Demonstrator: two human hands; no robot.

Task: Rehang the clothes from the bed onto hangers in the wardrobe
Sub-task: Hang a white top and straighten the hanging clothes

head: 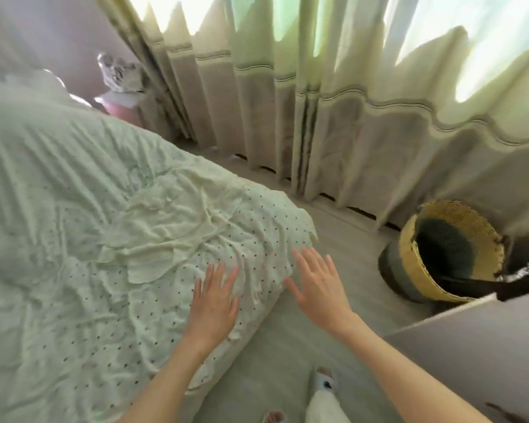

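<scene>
I see both hands stretched out over the near corner of the bed (43, 178). My left hand (214, 300) lies flat, fingers straight and spread, on a pale dotted garment (220, 236) that is crumpled across the bed's corner; its grip is fully open and holds nothing. My right hand (318, 285) is just beside it, past the bed's edge, fingers splayed, grip open and empty; I cannot tell whether it touches the cloth. The garment lies on the bed, its hem drooping over the edge. Beyond the bed, curtains (318, 117) hang to the floor. A woven basket (446, 251) stands on the floor to the right, well apart from the hands.
</scene>
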